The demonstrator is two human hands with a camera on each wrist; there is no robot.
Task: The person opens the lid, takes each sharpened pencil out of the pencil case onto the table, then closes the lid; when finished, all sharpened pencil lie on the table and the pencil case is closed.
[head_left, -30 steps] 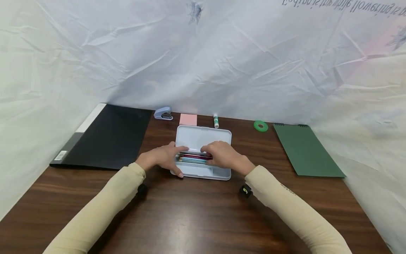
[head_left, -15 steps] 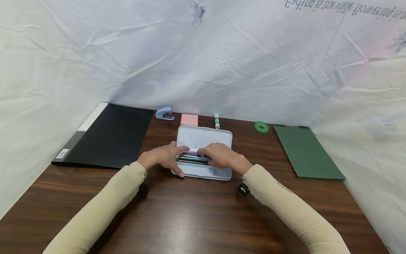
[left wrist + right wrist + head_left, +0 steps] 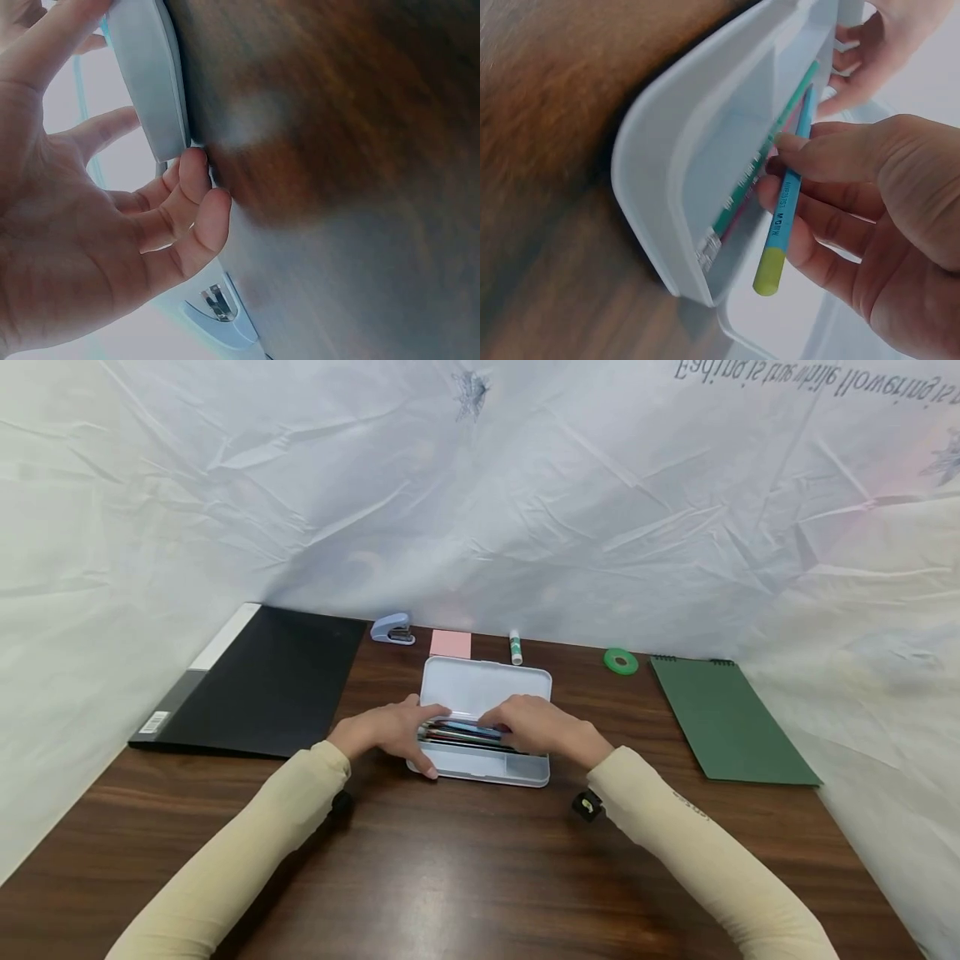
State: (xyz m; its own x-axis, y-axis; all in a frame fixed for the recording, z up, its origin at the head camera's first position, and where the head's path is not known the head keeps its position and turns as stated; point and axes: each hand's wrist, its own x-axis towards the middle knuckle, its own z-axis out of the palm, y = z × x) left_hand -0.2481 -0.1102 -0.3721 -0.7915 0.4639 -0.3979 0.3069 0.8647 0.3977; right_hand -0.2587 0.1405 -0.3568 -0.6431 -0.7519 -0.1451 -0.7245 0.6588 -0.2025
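A white pencil case (image 3: 468, 765) lies on the table with its lid (image 3: 487, 685) tipped back. My left hand (image 3: 390, 728) grips the case's left end, thumb at the near edge and index finger toward the hinge. In the left wrist view its other fingers curl by the case's end wall (image 3: 154, 82). My right hand (image 3: 536, 724) reaches into the case and pinches a blue pencil (image 3: 786, 199) with a yellow-green end, tilted above the tray. A green pencil (image 3: 739, 196) lies under it, beside a pinkish one. Several pencils (image 3: 461, 735) show between the hands.
Behind the case are a blue stapler (image 3: 392, 629), pink sticky notes (image 3: 451, 644), a glue stick (image 3: 516, 648) and green tape (image 3: 621, 662). A black folder (image 3: 281, 681) lies left, a green spiral notebook (image 3: 731, 718) right. White cloth (image 3: 450, 527) hangs behind the table.
The right hand dipped slightly left, then moved back right. The pencils in the case have shifted, with dark ones now nearer the front. The left hand stays at the case's end.
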